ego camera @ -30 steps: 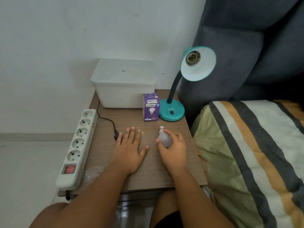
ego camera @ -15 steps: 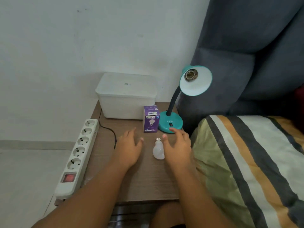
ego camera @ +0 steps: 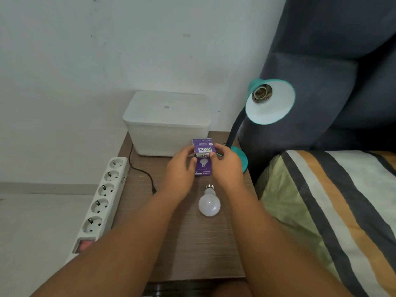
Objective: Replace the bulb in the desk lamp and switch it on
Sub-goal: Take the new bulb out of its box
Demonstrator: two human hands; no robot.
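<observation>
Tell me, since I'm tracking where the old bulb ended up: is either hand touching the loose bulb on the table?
Apart. The head view shows the bulb lying alone on the table, bare wood between it and both forearms.

Both arms are stretched forward, forearms angling in toward each other. The left hand and right hand sit on either side of the purple bulb box, fingers curled onto its upper part, thumbs on the front. Both grip it, knuckles toward the camera.
</observation>
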